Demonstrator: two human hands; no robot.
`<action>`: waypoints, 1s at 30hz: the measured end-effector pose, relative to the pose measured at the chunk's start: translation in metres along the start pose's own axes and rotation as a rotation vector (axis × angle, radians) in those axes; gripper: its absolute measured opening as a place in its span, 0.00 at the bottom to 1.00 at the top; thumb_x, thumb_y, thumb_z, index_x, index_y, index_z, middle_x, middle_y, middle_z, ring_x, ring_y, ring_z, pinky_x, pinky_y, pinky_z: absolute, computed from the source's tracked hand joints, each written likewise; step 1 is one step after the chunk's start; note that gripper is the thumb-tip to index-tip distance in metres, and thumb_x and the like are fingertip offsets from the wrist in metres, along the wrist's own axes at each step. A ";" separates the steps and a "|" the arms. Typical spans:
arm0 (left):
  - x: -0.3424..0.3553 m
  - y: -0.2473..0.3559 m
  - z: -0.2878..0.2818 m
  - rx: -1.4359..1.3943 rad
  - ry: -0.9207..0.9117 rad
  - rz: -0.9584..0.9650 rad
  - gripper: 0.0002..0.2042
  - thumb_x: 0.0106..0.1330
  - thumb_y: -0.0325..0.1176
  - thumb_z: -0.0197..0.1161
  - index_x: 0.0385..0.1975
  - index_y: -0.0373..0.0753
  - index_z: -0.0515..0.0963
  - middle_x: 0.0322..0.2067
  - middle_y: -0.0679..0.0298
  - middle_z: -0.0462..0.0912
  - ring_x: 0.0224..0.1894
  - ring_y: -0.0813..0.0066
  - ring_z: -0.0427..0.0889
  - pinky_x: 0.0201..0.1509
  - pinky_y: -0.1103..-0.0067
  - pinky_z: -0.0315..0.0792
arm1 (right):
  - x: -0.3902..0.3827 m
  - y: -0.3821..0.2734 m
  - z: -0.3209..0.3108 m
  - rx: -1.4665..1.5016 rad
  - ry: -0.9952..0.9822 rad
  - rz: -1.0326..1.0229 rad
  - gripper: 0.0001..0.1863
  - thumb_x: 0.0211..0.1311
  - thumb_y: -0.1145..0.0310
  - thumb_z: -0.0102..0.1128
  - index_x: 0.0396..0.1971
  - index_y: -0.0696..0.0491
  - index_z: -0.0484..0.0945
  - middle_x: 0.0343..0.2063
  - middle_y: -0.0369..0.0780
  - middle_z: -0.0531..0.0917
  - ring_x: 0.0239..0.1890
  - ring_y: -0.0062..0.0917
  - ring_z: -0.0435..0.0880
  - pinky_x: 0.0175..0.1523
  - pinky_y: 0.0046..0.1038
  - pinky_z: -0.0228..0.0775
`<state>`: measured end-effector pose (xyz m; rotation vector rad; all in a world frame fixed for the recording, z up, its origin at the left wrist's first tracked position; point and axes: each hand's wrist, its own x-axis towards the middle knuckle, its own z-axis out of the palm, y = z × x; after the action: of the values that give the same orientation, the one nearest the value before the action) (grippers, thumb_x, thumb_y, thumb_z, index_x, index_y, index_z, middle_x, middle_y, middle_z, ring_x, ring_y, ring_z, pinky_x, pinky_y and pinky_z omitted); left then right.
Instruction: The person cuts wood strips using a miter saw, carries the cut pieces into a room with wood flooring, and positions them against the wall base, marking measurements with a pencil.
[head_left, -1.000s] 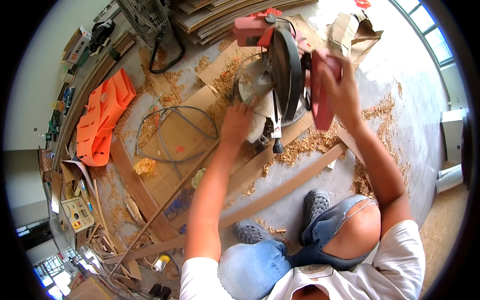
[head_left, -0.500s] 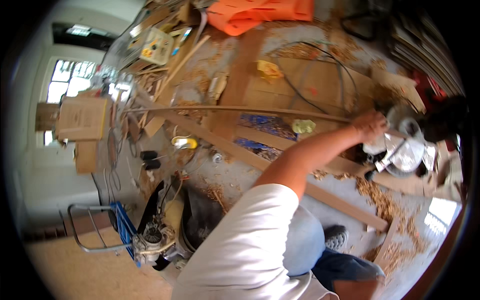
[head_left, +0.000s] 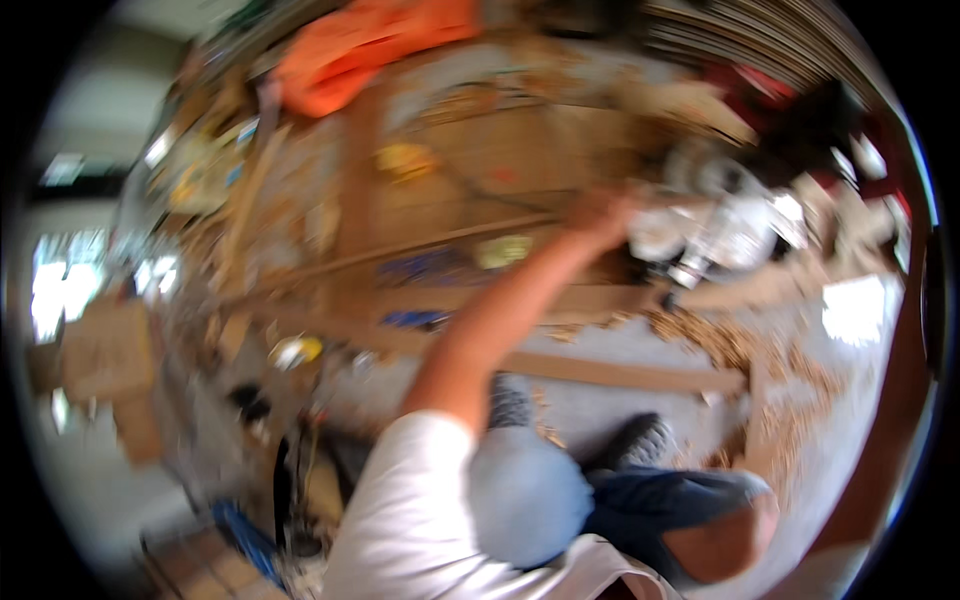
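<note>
My left hand (head_left: 603,215) reaches out to the right with its arm stretched. It is closed around the near end of a long, thin wooden strip (head_left: 480,236), though motion blurs the fingers. The strip runs away to the left across the work area. Just beyond the hand sits a roundish machine (head_left: 700,178) with clear plastic wrapping (head_left: 745,235) around it; its kind I cannot make out. My right hand is out of the picture.
Wood shavings (head_left: 700,335) and planks (head_left: 630,373) lie on the floor by my feet. A flattened cardboard sheet (head_left: 530,150) carries a dark cable. Orange fabric (head_left: 375,50) lies at the back, cardboard boxes (head_left: 105,350) at the left, stacked boards (head_left: 760,45) far right.
The whole view has swung, so the room's contents sit further left and are blurred. My left hand keeps its hold on the strip beside the machine. A second shoe now shows.
</note>
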<state>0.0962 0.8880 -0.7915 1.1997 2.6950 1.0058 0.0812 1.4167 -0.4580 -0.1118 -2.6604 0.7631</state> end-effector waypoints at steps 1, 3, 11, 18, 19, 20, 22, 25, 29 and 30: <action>-0.054 -0.032 -0.039 0.232 -0.132 -0.137 0.14 0.67 0.42 0.63 0.47 0.42 0.78 0.34 0.53 0.86 0.33 0.48 0.85 0.32 0.56 0.77 | 0.004 0.014 0.082 0.135 -0.043 -0.029 0.14 0.72 0.71 0.55 0.53 0.60 0.78 0.43 0.44 0.84 0.45 0.31 0.84 0.53 0.29 0.78; -0.025 0.005 -0.057 0.389 -0.155 -0.116 0.23 0.64 0.55 0.67 0.46 0.42 0.77 0.30 0.55 0.85 0.32 0.55 0.86 0.30 0.62 0.79 | -0.012 0.004 0.003 0.026 -0.002 -0.052 0.14 0.72 0.71 0.54 0.53 0.60 0.78 0.43 0.45 0.84 0.45 0.31 0.84 0.54 0.29 0.78; -0.050 -0.025 -0.086 0.350 -0.216 -0.155 0.25 0.62 0.59 0.67 0.33 0.38 0.77 0.27 0.51 0.84 0.32 0.49 0.85 0.35 0.60 0.77 | -0.048 0.002 -0.006 0.163 -0.041 -0.145 0.15 0.72 0.73 0.53 0.55 0.61 0.77 0.46 0.46 0.84 0.47 0.32 0.84 0.56 0.29 0.78; -0.099 -0.079 -0.131 0.110 -0.317 -0.274 0.31 0.58 0.63 0.69 0.26 0.32 0.76 0.28 0.46 0.83 0.34 0.42 0.82 0.38 0.60 0.74 | -0.025 -0.002 -0.006 0.045 -0.043 -0.020 0.16 0.71 0.72 0.55 0.55 0.61 0.77 0.46 0.45 0.84 0.48 0.31 0.84 0.56 0.30 0.79; -0.100 -0.077 -0.136 0.134 -0.366 -0.346 0.31 0.58 0.63 0.70 0.28 0.32 0.77 0.28 0.46 0.83 0.35 0.42 0.81 0.39 0.60 0.74 | -0.025 -0.003 0.000 0.384 -0.013 0.075 0.16 0.71 0.72 0.56 0.55 0.61 0.78 0.46 0.45 0.84 0.48 0.31 0.84 0.55 0.30 0.79; -0.100 -0.076 -0.143 0.159 -0.414 -0.418 0.32 0.58 0.63 0.70 0.29 0.32 0.78 0.28 0.46 0.83 0.35 0.42 0.81 0.39 0.61 0.75 | -0.027 -0.005 0.001 0.499 -0.011 0.158 0.16 0.71 0.71 0.55 0.55 0.60 0.78 0.46 0.45 0.84 0.48 0.31 0.84 0.55 0.30 0.79; -0.108 -0.074 -0.153 0.187 -0.431 -0.489 0.31 0.57 0.63 0.70 0.32 0.33 0.79 0.29 0.46 0.84 0.36 0.42 0.82 0.40 0.62 0.75 | -0.033 -0.022 0.007 0.740 -0.009 0.320 0.16 0.72 0.70 0.55 0.55 0.60 0.78 0.47 0.45 0.84 0.48 0.30 0.84 0.55 0.30 0.79; -0.118 -0.070 -0.157 0.124 -0.363 -0.473 0.29 0.57 0.59 0.73 0.40 0.35 0.81 0.31 0.47 0.85 0.39 0.45 0.84 0.43 0.64 0.76 | -0.050 -0.052 0.004 -0.102 -0.156 -0.016 0.16 0.76 0.67 0.51 0.56 0.58 0.77 0.48 0.44 0.84 0.49 0.30 0.84 0.53 0.30 0.79; -0.130 -0.060 -0.158 0.047 -0.334 -0.374 0.28 0.53 0.47 0.78 0.51 0.37 0.79 0.42 0.49 0.85 0.47 0.49 0.84 0.50 0.65 0.76 | -0.097 -0.079 0.009 0.397 0.239 0.291 0.23 0.73 0.57 0.56 0.60 0.55 0.76 0.49 0.44 0.84 0.50 0.29 0.85 0.52 0.26 0.79; -0.142 -0.059 -0.170 0.095 -0.321 -0.342 0.29 0.52 0.43 0.79 0.53 0.37 0.78 0.45 0.49 0.85 0.49 0.50 0.84 0.52 0.65 0.76 | -0.120 -0.092 0.019 0.400 0.253 0.355 0.28 0.71 0.51 0.59 0.62 0.54 0.75 0.50 0.44 0.84 0.50 0.28 0.85 0.53 0.24 0.78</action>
<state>0.1115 0.6695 -0.7228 0.7876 2.5867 0.5895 0.1876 1.3081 -0.4639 -0.5443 -2.2257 1.2823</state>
